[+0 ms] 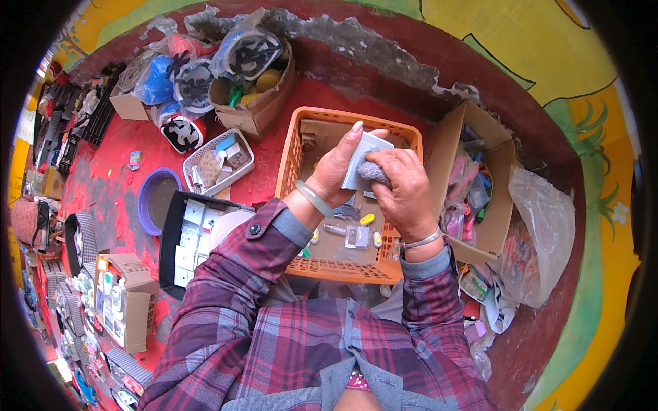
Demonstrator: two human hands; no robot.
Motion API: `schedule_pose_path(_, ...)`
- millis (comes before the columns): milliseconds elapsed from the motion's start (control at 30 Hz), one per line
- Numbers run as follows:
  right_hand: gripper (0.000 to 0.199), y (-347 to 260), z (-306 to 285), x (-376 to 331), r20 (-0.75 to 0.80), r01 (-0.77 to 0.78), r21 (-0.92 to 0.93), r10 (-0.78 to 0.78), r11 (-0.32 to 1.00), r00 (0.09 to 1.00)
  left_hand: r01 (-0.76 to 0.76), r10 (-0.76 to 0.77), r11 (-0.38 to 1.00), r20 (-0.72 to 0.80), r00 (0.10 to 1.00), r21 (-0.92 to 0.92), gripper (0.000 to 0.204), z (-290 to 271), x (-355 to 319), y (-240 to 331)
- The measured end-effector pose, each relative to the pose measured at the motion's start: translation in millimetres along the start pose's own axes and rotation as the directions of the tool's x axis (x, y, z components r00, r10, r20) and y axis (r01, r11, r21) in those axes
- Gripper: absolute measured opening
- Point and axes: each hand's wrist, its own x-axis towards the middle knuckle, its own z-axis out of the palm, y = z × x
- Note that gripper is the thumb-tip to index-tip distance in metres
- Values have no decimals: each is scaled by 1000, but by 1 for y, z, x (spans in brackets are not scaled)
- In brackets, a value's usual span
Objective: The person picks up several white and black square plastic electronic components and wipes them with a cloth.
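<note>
Over an orange plastic basket (334, 272), my left hand (331, 171) grips a flat, pale grey rectangular piece (354, 170), thumb along its edge. What kind of thing it is I cannot make out. My right hand (404, 188) is closed on a wadded grey cloth (373, 173), which presses against the face of that piece. Below, on cardboard in the basket, lie a small yellow object (367, 219), a clear plastic piece (357, 237) and several other small items. My hands hide part of the basket's inside.
Right of the basket stands a cardboard box (504, 161) of colourful goods, beside a clear plastic bag (545, 233). To the left are a white basket (218, 190), a purple basin (142, 211) and a black tray (168, 257) of white boxes. A fuller carton (257, 116) stands by the wall.
</note>
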Motion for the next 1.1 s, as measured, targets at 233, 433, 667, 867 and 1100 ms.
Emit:
schedule_pose_path(233, 28, 20, 1, -6, -11, -62, -13, 62, 998, 998, -22, 21, 999, -15, 1000, -46, 65, 2, -1, 3)
schedule_pose_path(433, 25, 14, 1, -4, -57, -137, 2, 137, 991, 989, -33, 33, 999, -8, 999, 1, 66, 1, -1, -2)
schedule_pose_path(667, 26, 14, 3, -5, -69, -137, 65, 142, 988, 988, -54, 54, 997, 0, 999, 46, 66, 1, -1, -1)
schedule_pose_path(867, 24, 14, 0, -3, -19, -279, 408, 314, 869, 949, -44, 42, 995, -25, 999, -94, 66, 1, -1, 5)
schedule_pose_path(1100, 44, 45, -25, -14, 226, -400, 885, 531, 238, 817, -158, 167, 934, 1, 986, -322, 70, 9, -4, 33)
